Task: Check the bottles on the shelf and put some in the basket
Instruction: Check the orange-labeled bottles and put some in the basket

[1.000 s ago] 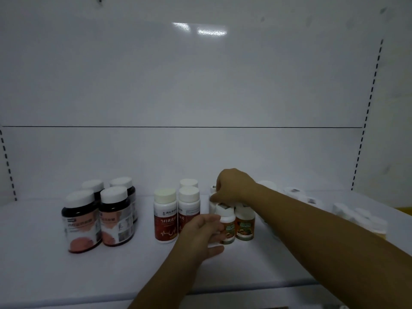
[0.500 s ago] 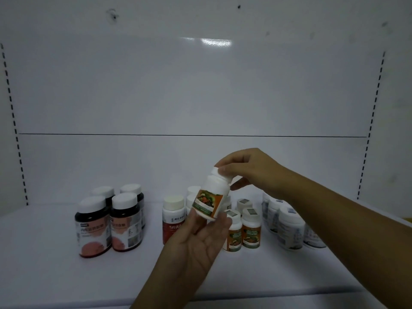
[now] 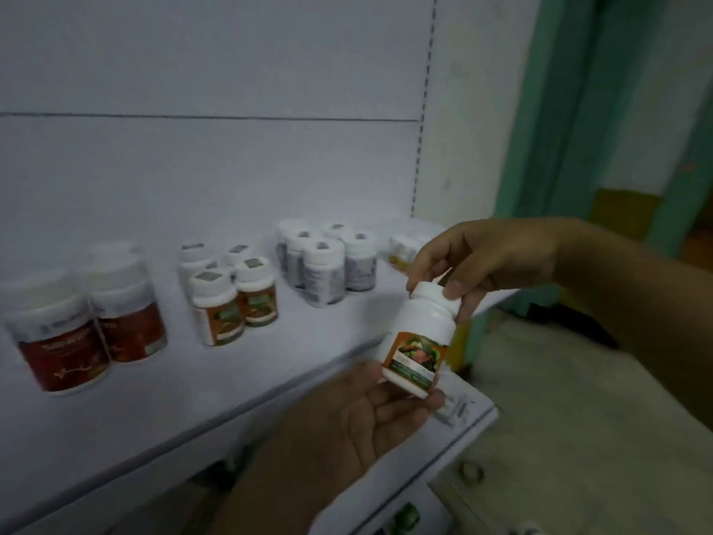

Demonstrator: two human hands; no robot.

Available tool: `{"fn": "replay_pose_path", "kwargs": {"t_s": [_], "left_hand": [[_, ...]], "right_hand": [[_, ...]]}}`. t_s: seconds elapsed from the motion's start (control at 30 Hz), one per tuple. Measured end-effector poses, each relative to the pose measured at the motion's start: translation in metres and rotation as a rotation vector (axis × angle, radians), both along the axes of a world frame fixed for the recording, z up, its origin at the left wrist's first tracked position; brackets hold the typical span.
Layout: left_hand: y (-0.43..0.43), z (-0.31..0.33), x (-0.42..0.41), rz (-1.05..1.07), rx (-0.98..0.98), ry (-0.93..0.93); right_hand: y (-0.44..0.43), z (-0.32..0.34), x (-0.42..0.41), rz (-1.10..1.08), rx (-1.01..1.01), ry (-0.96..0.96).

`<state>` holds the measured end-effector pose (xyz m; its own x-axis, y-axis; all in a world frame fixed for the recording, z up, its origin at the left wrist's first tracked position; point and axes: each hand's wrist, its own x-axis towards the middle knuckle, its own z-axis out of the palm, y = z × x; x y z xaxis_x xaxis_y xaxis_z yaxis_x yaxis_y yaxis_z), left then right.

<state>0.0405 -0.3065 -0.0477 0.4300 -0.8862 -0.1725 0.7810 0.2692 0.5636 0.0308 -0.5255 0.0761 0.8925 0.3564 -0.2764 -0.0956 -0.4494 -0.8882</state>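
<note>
- The held bottle [image 3: 418, 337] is small, white plastic with a white screw cap, and a band around its lower half is printed in orange and green. It is tilted, cap up and to the right, in the air just past the front edge of the shelf [image 3: 193, 380].
- The right hand [image 3: 490, 260] pinches the cap from above between thumb and fingertips.
- The left hand [image 3: 370, 422] grips the base from below, thumb on the label's left edge and fingers curled underneath.
- Left of the held bottle, on the shelf, stand four matching orange-label bottles [image 3: 235, 303] with grey squares on their caps.
- Further left of it are larger red-label bottles [image 3: 77, 341], blurred.
- Above and left of it is a cluster of grey-label bottles [image 3: 328, 264]; just above it, behind the right hand, are yellow-label bottles [image 3: 403, 251], partly hidden.
- The shelf is white, with a white back panel [image 3: 193, 167].
- Right of the held bottle are a green frame [image 3: 559, 129] and a pale floor [image 3: 578, 418].
</note>
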Motion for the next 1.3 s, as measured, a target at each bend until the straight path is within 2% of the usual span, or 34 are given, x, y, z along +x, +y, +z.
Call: {"fn": "replay_pose_path", "kwargs": {"t_s": [0.17,0.27,0.37,0.6,0.7,0.83,0.93,1.03,1.13,1.2,1.3], "left_hand": [[-0.075,-0.063,-0.023,-0.279,0.141,0.018],[-0.114,-0.097,-0.043,-0.266,0.273,0.049],[-0.144,-0.133,-0.059,-0.231,0.379,0.059],[-0.223,-0.213,-0.094,-0.268,0.610,0.097],[-0.264,-0.252,-0.114,-0.381,0.695,0.028],[-0.311,-0.314,-0.129,-0.592,0.847,-0.167],[-0.335,-0.356,-0.128,-0.586,0.930,-0.200],[-0.346,-0.389,-0.124,-0.527,0.988,-0.204],[-0.341,-0.407,-0.116,-0.524,1.049,-0.295],[-0.329,-0.410,-0.110,-0.563,1.080,-0.387],[-0.312,-0.403,-0.103,-0.721,1.107,-0.604]], "right_hand": [[-0.075,-0.076,-0.084,-0.330,0.114,0.182],[-0.106,-0.123,-0.127,-0.558,0.084,0.210],[-0.128,-0.172,-0.160,-0.690,0.080,0.239],[-0.178,-0.296,-0.223,-0.998,0.357,0.281],[-0.204,-0.347,-0.262,-1.098,0.349,0.282],[-0.230,-0.430,-0.310,-1.274,0.172,0.309],[-0.232,-0.512,-0.317,-1.348,-0.161,0.366],[-0.227,-0.579,-0.299,-1.278,-0.461,0.378],[-0.226,-0.620,-0.286,-1.063,-0.806,0.330],[-0.221,-0.636,-0.284,-0.961,-0.890,0.318],[-0.221,-0.639,-0.284,-0.897,-0.881,0.363]]}}
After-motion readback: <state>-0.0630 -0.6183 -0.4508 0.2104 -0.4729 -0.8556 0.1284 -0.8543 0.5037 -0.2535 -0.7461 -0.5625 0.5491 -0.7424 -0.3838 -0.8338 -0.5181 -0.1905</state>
